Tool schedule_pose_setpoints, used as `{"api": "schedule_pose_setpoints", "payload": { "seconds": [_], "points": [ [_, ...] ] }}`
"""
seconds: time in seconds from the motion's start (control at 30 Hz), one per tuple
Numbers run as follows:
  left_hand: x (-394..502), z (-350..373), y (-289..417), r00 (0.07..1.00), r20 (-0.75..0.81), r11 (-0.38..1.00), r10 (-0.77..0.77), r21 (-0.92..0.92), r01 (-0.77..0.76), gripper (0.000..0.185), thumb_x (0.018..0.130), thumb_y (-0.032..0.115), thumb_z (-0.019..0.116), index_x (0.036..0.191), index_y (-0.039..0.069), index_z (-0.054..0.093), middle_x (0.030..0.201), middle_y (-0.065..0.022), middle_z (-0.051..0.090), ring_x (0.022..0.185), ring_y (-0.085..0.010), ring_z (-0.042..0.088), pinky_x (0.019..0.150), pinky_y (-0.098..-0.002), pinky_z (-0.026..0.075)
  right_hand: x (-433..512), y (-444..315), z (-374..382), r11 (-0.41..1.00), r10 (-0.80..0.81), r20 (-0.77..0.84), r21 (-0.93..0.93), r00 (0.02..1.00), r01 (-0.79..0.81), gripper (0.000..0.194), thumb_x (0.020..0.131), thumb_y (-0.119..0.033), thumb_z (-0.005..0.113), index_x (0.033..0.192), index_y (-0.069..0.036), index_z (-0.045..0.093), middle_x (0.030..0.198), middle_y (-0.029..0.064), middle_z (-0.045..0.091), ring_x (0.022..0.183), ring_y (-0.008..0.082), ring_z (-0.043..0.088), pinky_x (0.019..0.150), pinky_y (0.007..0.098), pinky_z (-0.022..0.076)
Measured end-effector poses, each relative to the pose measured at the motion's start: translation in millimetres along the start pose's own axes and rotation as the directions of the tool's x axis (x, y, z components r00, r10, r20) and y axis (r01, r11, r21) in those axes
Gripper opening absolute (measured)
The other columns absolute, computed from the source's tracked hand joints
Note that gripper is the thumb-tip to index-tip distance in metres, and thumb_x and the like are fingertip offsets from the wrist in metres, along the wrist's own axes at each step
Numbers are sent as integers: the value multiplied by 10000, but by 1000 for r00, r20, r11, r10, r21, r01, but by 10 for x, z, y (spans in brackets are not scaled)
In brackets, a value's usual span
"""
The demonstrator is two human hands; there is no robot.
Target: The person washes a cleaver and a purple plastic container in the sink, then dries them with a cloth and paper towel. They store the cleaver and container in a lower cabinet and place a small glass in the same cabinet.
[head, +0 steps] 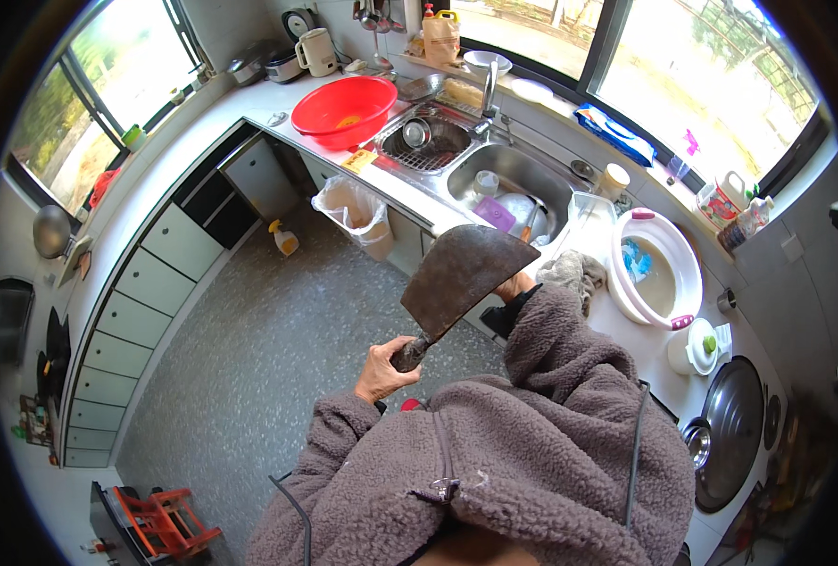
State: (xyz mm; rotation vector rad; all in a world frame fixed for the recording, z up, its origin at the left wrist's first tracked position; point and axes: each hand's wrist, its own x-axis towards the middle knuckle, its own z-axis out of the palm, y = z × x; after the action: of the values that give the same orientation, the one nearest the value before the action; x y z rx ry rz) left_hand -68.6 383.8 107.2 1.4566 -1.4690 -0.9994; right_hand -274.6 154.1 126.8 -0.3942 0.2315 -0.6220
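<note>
My left hand (385, 371) grips the dark handle of a large, broad-bladed cleaver (465, 272), held up in front of my body. The blade is dark and stained and points up and to the right. My right hand (514, 284) is mostly hidden behind the blade and the sleeve; only part of it shows near the counter's edge, so its fingers cannot be made out. Just right of that hand, a grey cloth (573, 274) lies crumpled on the counter. Beyond the blade, the sink basin (511, 166) holds a purple item, a pale dish and a cup.
A white basin (691, 272) with cloudy water stands on the right counter, near a lidded white pot (693, 348) and a large dark lid (733, 431). Left of the sinks sits a red basin (320, 113). A lined bin (383, 237) stands below; orange stool (164, 523) lower left.
</note>
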Motion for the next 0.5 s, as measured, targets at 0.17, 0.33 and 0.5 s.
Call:
{"api": "schedule_pose_setpoints", "payload": {
  "seconds": [0.17,0.33,0.5],
  "points": [
    [-56,-67,-65,999,-42,1000,0,-19,0,399,682,106,758,1048,4,633,822,1,654,758,-42,558,709,-232,490,-60,-324,235,984,-71,17,-165,997,73,249,947,-141,600,1157,-7,603,1078,101,680,937,169,668,850,321,541],
    [-50,-111,-57,993,-113,998,-38,53,45,393,668,149,756,1028,28,653,772,-46,666,722,-70,608,701,-257,513,-102,-259,426,947,-217,28,-235,976,218,226,932,-92,611,1141,-8,590,1069,108,670,945,187,661,865,322,534],
    [-30,-125,-54,989,-150,998,10,55,-2,386,668,148,753,1021,29,654,763,-43,660,703,-76,602,691,-254,510,-98,74,514,920,-392,-27,-34,920,391,254,933,-82,602,1178,-25,575,1130,112,649,1018,212,639,920,341,513]
  ]
}}
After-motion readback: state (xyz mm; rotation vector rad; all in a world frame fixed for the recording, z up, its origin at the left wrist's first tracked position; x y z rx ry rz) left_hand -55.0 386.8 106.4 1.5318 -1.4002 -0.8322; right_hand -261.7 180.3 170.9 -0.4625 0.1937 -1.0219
